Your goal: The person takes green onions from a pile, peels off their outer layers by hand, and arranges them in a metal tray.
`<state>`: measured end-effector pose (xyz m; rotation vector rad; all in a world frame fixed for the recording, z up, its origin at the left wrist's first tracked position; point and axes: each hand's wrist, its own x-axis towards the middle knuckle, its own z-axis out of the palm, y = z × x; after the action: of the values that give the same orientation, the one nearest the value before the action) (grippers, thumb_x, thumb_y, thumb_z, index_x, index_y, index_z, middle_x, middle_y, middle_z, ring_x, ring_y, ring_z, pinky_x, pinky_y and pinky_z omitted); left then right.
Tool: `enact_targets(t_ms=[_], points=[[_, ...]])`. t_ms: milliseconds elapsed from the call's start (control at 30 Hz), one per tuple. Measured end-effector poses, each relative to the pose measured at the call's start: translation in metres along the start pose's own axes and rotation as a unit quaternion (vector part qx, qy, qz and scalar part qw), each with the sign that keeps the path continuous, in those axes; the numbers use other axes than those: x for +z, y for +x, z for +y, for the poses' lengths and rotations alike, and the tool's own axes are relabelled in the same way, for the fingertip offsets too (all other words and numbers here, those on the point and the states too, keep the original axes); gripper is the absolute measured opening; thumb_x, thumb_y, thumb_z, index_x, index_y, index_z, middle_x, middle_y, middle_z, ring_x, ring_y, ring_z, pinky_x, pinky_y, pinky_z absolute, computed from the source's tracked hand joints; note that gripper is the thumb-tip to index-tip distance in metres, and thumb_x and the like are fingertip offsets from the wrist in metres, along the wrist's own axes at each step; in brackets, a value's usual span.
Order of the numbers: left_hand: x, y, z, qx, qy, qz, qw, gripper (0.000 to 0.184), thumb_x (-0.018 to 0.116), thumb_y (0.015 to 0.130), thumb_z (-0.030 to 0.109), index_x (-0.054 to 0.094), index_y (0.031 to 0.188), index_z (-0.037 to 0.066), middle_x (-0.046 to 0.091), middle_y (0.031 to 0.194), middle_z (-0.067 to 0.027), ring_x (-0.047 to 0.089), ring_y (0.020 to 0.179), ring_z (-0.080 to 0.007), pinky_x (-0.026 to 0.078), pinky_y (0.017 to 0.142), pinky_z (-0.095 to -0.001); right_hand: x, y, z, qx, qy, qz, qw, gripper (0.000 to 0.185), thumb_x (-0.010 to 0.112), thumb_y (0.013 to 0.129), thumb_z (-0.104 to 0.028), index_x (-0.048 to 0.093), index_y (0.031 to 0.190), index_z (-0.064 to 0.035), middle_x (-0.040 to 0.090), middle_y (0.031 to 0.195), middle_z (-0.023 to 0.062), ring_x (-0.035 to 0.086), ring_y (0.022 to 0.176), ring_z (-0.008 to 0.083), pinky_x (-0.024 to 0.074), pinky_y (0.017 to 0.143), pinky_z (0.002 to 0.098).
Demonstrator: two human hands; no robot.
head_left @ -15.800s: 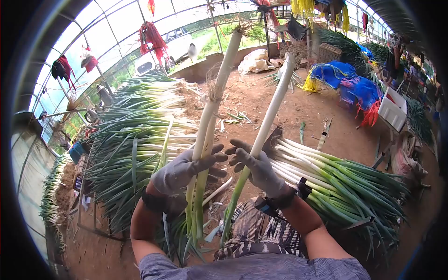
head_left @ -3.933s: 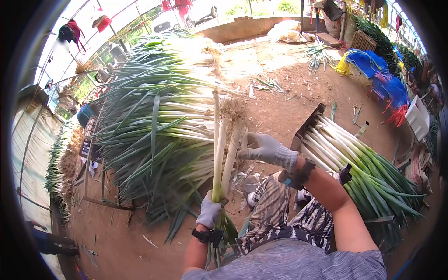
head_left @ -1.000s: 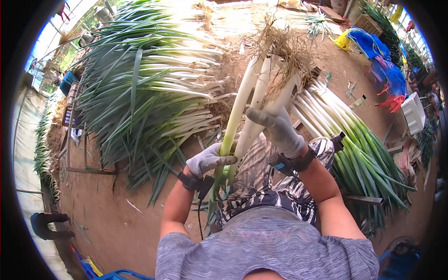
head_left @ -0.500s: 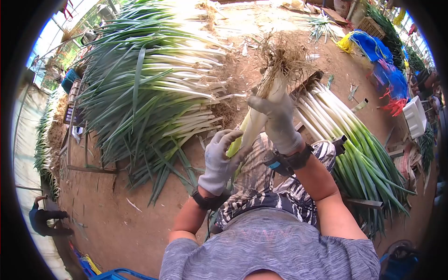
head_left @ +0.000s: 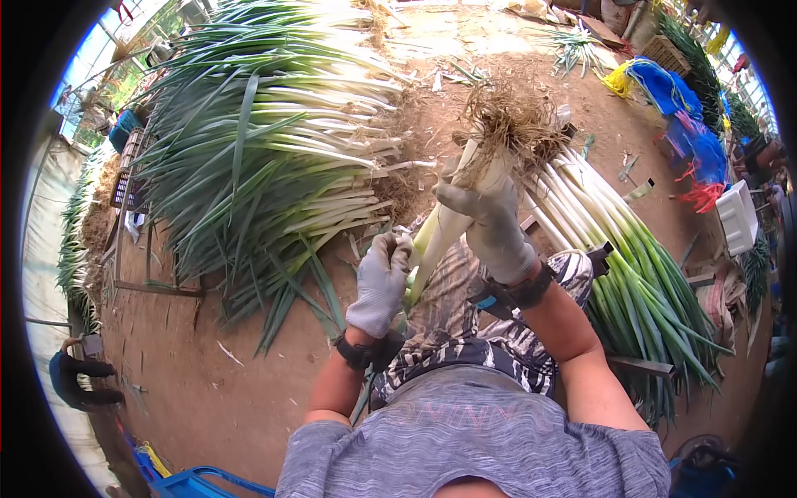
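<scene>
My right hand (head_left: pixel 496 228), in a pale work glove, is wrapped around a few thick white green onions (head_left: pixel 444 228). Their brown, shaggy roots (head_left: pixel 515 116) point up and away from me. Just left of these stalks, my gloved left hand (head_left: pixel 380 282) is closed in a pinch at a pale outer leaf (head_left: pixel 413 278), partly hidden by the fingers. The lower ends of the held stalks run down toward my lap. To the right lies a bundle of cleaner green onions (head_left: pixel 614 249), resting on a metal-edged stand (head_left: pixel 599 257).
A large heap of rooted green onions (head_left: pixel 290 141) covers the ground on the left. Blue and red netting (head_left: pixel 685 116) and a white tray (head_left: pixel 737 217) lie at right. Another person (head_left: pixel 79 378) is at far left. A blue plastic edge (head_left: pixel 212 477) shows at bottom left.
My left hand has closed from a looser grip around the stalks into a pinch and shifted slightly left. The held stalks have tilted a little, and my right hand still grips them.
</scene>
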<state>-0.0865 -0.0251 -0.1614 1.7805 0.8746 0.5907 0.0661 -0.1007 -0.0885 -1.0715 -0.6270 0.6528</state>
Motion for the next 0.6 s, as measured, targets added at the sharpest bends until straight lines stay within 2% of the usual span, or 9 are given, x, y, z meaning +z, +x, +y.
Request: enact_targets(t_ms=[100,133,200,267,333,433,500,533,600], points=[[-0.006,-0.012,-0.036,0.022,0.147,0.040,0.988,0.019,0.056,0.090,0.019,0.057,0.098,0.002,0.065,0.083,-0.0143,0.064,0.077,-0.0270,0.049,0.069,-0.0351,0.005,-0.004,-0.015,-0.005,0.052,-0.010,0.999,0.026,0.066,0.074,0.000,0.059,0.099,-0.0005,0.060,0.088,0.0040,0.059,0.082,0.0134,0.0481,0.075,0.0280],[-0.016,-0.019,-0.035,-0.049,0.150,0.015,0.987,0.020,0.057,0.089,0.021,0.057,0.098,0.004,0.065,0.085,-0.0168,0.063,0.081,-0.0348,0.048,0.072,-0.0401,0.006,-0.004,-0.017,-0.015,0.063,-0.014,0.998,0.026,0.066,0.074,0.000,0.059,0.099,0.0001,0.060,0.089,0.0048,0.060,0.082,0.0141,0.0486,0.076,0.0286],[-0.031,-0.034,-0.087,-0.061,0.261,0.027,0.963,0.021,0.058,0.088,0.023,0.058,0.099,0.005,0.065,0.087,-0.0176,0.063,0.083,-0.0351,0.048,0.073,-0.0422,0.006,-0.003,-0.018,-0.049,0.060,-0.017,0.997,0.027,0.066,0.073,0.000,0.059,0.099,0.0012,0.060,0.090,0.0065,0.060,0.084,0.0155,0.0495,0.077,0.0298],[-0.060,-0.054,-0.133,-0.192,0.359,-0.001,0.913,0.024,0.059,0.086,0.025,0.059,0.100,0.005,0.066,0.091,-0.0190,0.063,0.087,-0.0366,0.048,0.076,-0.0441,0.003,0.000,-0.015,-0.053,0.081,-0.007,0.995,0.028,0.066,0.074,0.003,0.058,0.101,0.0017,0.060,0.092,0.0081,0.060,0.086,0.0164,0.0506,0.079,0.0304],[-0.096,-0.088,-0.196,-0.311,0.437,-0.100,0.838,0.024,0.061,0.085,0.025,0.062,0.098,0.005,0.066,0.094,-0.0200,0.063,0.091,-0.0366,0.048,0.079,-0.0438,0.006,0.001,-0.020,-0.055,0.135,-0.006,0.989,0.028,0.065,0.076,0.004,0.058,0.103,0.0020,0.059,0.093,0.0089,0.060,0.088,0.0170,0.0513,0.080,0.0305],[-0.118,-0.131,-0.218,-0.344,0.494,-0.109,0.791,0.026,0.062,0.083,0.022,0.064,0.101,0.003,0.065,0.097,-0.0215,0.062,0.094,-0.0367,0.049,0.081,-0.0435,0.009,0.002,-0.032,-0.025,0.166,0.014,0.986,0.026,0.063,0.078,0.007,0.058,0.103,0.0054,0.062,0.093,0.0107,0.062,0.088,0.0180,0.0523,0.081,0.0296],[-0.112,-0.125,-0.207,-0.262,0.346,-0.123,0.892,0.029,0.063,0.084,0.020,0.063,0.107,0.003,0.066,0.097,-0.0197,0.064,0.093,-0.0331,0.049,0.081,-0.0403,-0.006,0.019,-0.004,0.009,0.092,0.067,0.993,0.026,0.064,0.079,0.006,0.057,0.104,0.0068,0.064,0.093,0.0118,0.064,0.087,0.0184,0.0527,0.080,0.0292],[-0.106,-0.115,-0.189,-0.217,0.266,-0.124,0.931,0.031,0.063,0.084,0.019,0.062,0.110,0.003,0.066,0.098,-0.0188,0.064,0.093,-0.0313,0.050,0.081,-0.0386,0.003,0.020,-0.005,-0.018,0.121,0.072,0.990,0.023,0.065,0.080,0.003,0.059,0.101,0.0072,0.066,0.091,0.0119,0.065,0.084,0.0180,0.0530,0.078,0.0286],[-0.081,-0.086,-0.119,-0.236,-0.002,-0.149,0.960,0.034,0.064,0.084,0.015,0.060,0.115,0.003,0.066,0.097,-0.0150,0.064,0.090,-0.0247,0.050,0.081,-0.0332,0.017,0.018,-0.016,0.009,0.136,0.041,0.990,0.021,0.066,0.081,0.000,0.060,0.100,0.0059,0.066,0.090,0.0108,0.065,0.083,0.0171,0.0529,0.077,0.0278]])
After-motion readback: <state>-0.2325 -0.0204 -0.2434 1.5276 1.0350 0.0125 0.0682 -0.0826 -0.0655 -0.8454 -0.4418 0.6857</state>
